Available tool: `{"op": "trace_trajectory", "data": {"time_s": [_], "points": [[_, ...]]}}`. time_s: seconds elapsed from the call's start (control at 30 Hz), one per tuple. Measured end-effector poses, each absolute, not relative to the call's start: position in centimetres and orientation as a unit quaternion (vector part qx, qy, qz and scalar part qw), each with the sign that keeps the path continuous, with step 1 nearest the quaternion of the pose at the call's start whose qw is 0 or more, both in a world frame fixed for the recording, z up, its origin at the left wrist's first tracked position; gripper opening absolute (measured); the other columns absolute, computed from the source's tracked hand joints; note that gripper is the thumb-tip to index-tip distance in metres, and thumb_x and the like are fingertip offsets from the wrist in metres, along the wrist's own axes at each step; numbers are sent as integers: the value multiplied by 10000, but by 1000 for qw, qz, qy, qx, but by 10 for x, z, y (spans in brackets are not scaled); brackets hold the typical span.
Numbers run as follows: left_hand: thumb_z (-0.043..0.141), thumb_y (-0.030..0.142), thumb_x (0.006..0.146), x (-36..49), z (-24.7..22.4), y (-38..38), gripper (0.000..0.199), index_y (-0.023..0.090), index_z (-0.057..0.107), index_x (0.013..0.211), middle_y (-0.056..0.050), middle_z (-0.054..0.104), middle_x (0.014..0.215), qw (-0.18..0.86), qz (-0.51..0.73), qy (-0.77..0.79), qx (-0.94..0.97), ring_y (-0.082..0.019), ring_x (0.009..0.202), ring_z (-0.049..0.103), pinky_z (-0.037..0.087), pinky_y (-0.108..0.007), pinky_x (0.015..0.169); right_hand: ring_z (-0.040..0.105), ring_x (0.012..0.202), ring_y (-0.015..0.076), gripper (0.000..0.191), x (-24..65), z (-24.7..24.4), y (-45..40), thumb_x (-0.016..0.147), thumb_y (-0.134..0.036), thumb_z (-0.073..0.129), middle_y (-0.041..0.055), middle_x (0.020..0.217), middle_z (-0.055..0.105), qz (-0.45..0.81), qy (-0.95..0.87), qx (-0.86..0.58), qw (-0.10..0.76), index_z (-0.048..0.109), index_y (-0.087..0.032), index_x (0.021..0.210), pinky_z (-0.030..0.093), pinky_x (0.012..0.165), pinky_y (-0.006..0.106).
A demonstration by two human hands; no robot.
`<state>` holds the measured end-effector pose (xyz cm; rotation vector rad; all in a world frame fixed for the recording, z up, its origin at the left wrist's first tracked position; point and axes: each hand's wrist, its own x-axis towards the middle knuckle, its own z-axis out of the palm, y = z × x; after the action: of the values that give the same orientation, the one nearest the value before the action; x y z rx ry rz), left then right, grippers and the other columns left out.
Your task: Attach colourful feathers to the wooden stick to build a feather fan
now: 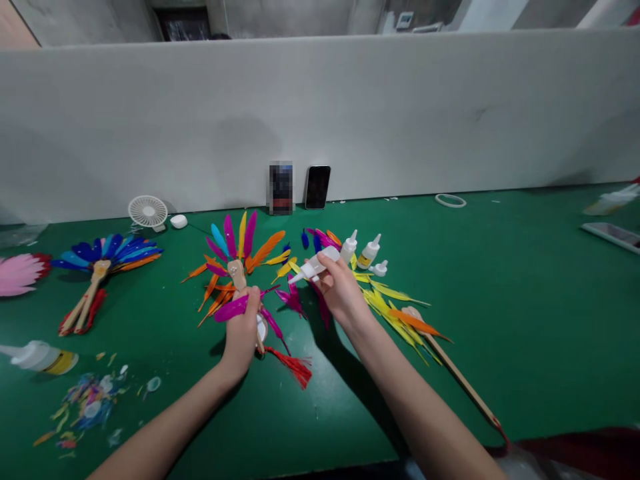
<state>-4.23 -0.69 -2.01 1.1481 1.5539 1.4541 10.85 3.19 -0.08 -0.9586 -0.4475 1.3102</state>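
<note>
Head view: left hand pinches a magenta feather against the feather fan on the bench; right hand fingers grip the glue bottle, nozzle best aimed at the quill.

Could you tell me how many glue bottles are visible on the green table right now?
5, possibly more hidden: one glue bottle in the right hand, two upright bottles behind it, one small bottle lying beside them, and one large bottle lying at far left.
</note>
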Motion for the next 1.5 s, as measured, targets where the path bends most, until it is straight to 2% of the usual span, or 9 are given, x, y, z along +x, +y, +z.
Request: {"op": "trace_trajectory", "data": {"time_s": [0.2, 0.4, 0.47, 0.67, 0.87, 0.97, 1.13, 1.37, 1.5], "points": [[532, 650, 603, -42, -14, -6, 457, 207, 465, 513, 7, 482, 566, 349, 542, 615, 454, -140, 571, 460, 388, -293, 621, 581, 638, 115, 220, 125, -14, 42, 621, -361, 662, -77, 662, 592, 531, -230, -444, 684, 506, -258, 736, 471, 551, 228], [536, 618, 629, -42, -15, -4, 431, 204, 466, 530, 21, 469, 566, 348, 549, 603, 462, -131, 559, 450, 386, -283, 620, 606, 629, 118, 175, 131, -20, 46, 582, -280, 694, -37, 668, 629, 553, -215, -424, 684, 562, -226, 684, 505, 574, 219], [534, 608, 638, -42, -14, -5, 423, 206, 464, 526, 18, 470, 565, 345, 546, 603, 467, -133, 555, 449, 387, -283, 615, 620, 637, 128, 162, 134, -23, 45, 621, -334, 671, -20, 672, 642, 571, -232, -403, 677, 580, -225, 700, 523, 592, 227], [514, 590, 661, -41, -11, -6, 404, 218, 437, 524, 13, 457, 595, 326, 531, 597, 505, -145, 578, 447, 390, -293, 641, 562, 475, 122, 284, 135, -33, 39, 699, -494, 551, -12, 539, 591, 616, -239, -424, 620, 568, -213, 664, 499, 474, 239], [502, 501, 705, -38, -9, -9, 369, 222, 378, 497, 9, 404, 611, 276, 520, 583, 560, -161, 640, 437, 387, -300, 701, 604, 742, 176, 265, 120, -34, 34, 548, -279, 667, -10, 766, 647, 489, -412, -489, 593, 549, -215, 777, 471, 719, 333], [483, 434, 730, -38, -10, -11, 318, 223, 376, 518, 7, 400, 632, 265, 501, 585, 580, -163, 658, 436, 380, -296, 701, 577, 678, 194, 232, 118, -36, 32, 540, -229, 639, -14, 694, 616, 383, -526, -565, 507, 522, -216, 740, 441, 680, 357], [469, 386, 746, -39, -10, -14, 284, 223, 380, 531, 6, 403, 642, 247, 484, 582, 604, -166, 678, 441, 382, -296, 711, 515, 561, 179, 197, 121, -36, 31, 569, -234, 602, -32, 601, 538, 288, -619, -623, 382, 479, -229, 722, 370, 565, 296], [464, 399, 750, -38, -10, -12, 308, 220, 360, 522, 21, 390, 609, 244, 489, 579, 605, -152, 642, 427, 381, -275, 679, 487, 534, 162, 212, 122, -37, 28, 595, -263, 610, -56, 573, 488, 291, -682, -577, 341, 455, -230, 737, 324, 511, 253], [474, 402, 751, -38, -10, -12, 310, 218, 373, 524, 17, 398, 621, 245, 492, 578, 603, -153, 645, 429, 381, -277, 676, 526, 626, 192, 328, 126, -39, 29, 575, -347, 687, -5, 683, 552, 268, -698, -562, 353, 483, -216, 796, 378, 576, 296]]}}
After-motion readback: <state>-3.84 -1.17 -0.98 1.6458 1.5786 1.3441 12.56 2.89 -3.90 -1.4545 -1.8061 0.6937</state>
